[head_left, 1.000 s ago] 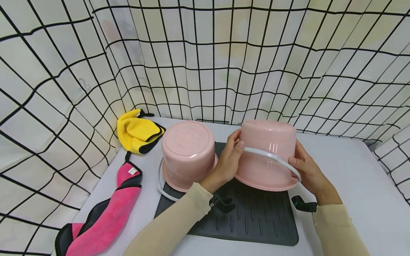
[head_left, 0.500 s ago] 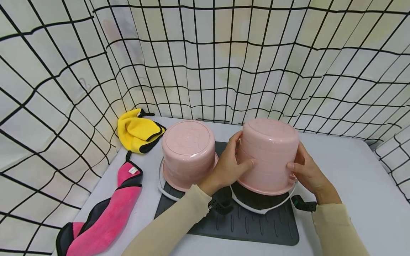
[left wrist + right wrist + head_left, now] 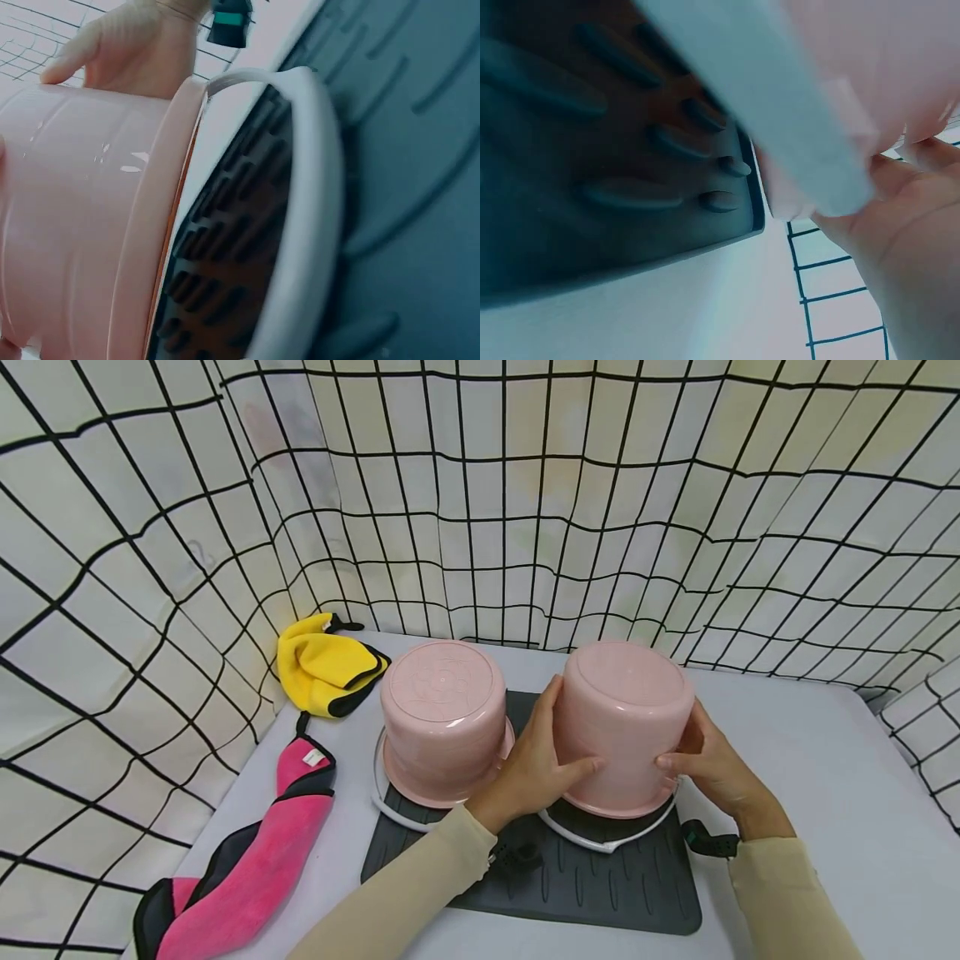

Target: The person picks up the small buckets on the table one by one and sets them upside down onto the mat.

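Note:
Both hands hold a pink plastic bucket point(image 3: 628, 718) that is bottom up. My left hand point(image 3: 531, 768) grips its left side, the thumb across the front wall. From the right, my right hand point(image 3: 722, 775) holds the opposite wall. The white handle point(image 3: 581, 842) hangs down in front, close over the dark ribbed mat point(image 3: 577, 893). In the left wrist view a gap shows between the bucket's rim point(image 3: 161, 217) and the mat. A second pink bucket point(image 3: 442, 718), also bottom up, stands on the mat to the left.
A yellow cloth point(image 3: 322, 668) with black edging lies at the back left. Nearer on the left lies a long pink and black cloth point(image 3: 255, 868). A black grid net point(image 3: 504, 510) over white fabric rises behind the white table point(image 3: 817, 777) and at its sides.
The held bucket has been turned and tipped so its base faces up, then lowered slightly and moved a little left. Its handle has swung from across the wall down to the front.

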### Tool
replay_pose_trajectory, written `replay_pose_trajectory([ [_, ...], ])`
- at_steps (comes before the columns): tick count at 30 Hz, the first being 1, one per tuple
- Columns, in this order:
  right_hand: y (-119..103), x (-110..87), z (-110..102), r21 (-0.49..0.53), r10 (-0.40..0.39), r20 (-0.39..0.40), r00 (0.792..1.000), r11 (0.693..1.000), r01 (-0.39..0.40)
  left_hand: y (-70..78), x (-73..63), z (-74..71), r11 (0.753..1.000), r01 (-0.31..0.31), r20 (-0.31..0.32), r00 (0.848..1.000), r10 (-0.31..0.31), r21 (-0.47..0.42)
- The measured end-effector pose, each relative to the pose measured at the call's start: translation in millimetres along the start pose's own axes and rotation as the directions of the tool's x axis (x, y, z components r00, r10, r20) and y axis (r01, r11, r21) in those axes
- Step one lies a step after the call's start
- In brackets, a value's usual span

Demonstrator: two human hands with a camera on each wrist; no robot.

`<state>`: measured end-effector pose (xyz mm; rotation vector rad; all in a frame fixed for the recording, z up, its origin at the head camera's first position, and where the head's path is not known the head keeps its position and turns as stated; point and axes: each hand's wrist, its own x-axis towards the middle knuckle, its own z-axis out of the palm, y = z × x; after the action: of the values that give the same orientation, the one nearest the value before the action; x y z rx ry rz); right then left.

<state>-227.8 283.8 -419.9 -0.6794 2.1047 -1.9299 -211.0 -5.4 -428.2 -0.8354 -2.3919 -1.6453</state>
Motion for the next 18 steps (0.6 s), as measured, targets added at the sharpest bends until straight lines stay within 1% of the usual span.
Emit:
replay_pose_trajectory([
  [3,2.8,1.3,1.3,-0.010,0.010,-0.001,1.000,1.000,-0.010,-3.2,-3.7,0.1,0.998,-0.011,-0.005,1.000,0.012,0.057],
  [5,4.3,1.6,1.5,-0.021,0.010,0.000,1.000,1.000,-0.010,-4.5,-5.2,0.5,0.997,-0.008,-0.004,1.000,0.008,0.074],
  [10,8.7,1.1,1.5,-0.027,-0.005,0.010,1.000,1.000,0.005,-7.5,-8.6,2.7,0.996,0.020,-0.006,1.000,-0.020,0.091],
  [18,13.4,-0.7,1.0,0.000,-0.012,0.004,1.000,1.000,0.012,-10.3,-13.1,5.3,0.991,0.031,-0.021,0.999,-0.028,0.129],
])
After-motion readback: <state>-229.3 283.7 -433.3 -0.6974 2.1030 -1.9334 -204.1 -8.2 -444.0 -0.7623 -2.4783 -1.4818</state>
